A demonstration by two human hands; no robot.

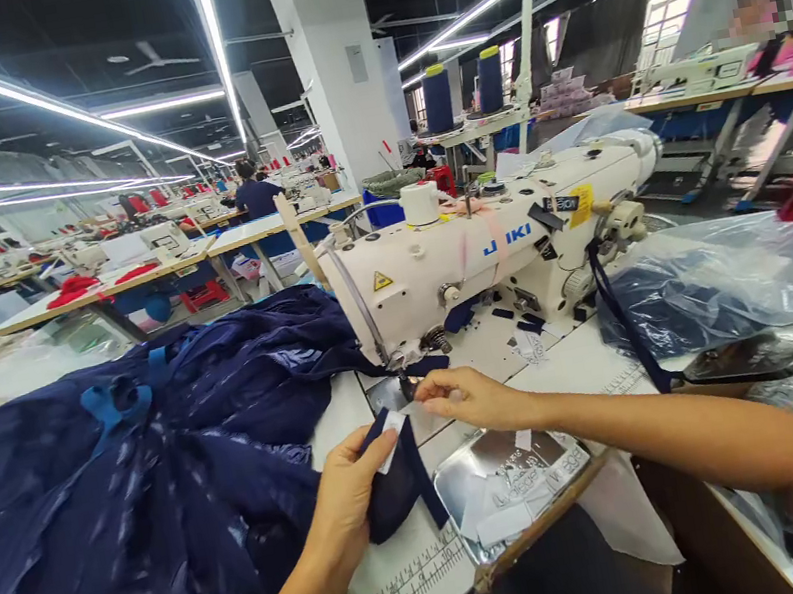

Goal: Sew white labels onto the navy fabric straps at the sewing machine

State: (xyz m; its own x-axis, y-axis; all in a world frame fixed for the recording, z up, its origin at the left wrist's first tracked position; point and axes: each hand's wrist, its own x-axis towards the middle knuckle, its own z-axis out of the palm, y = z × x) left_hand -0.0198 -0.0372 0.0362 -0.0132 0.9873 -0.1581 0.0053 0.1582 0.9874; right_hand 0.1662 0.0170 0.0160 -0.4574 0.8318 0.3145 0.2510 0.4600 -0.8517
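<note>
My left hand (348, 483) pinches a dark navy piece of fabric (393, 505) with a small white label (393, 431) lying on it under the thumb. Just in front of the sewing machine's needle area, my right hand (470, 398) has thumb and fingertips closed together. Whatever is between those fingertips is too small to make out; a pale edge shows beside them. The white sewing machine (464, 245) stands right behind both hands. A navy strip (427, 366) lies by its presser foot. On a shiny metal plate (457, 474) below my right forearm lie several white printed labels (515, 510).
A large heap of navy garments (134, 503) covers the left side. Clear plastic bags (712, 275) with dark cloth lie at the right, by a dark flat tray (771, 353). Scraps (526, 346) litter the machine bed. Thread cones (438, 99) stand behind; a person (251, 191) sits farther back.
</note>
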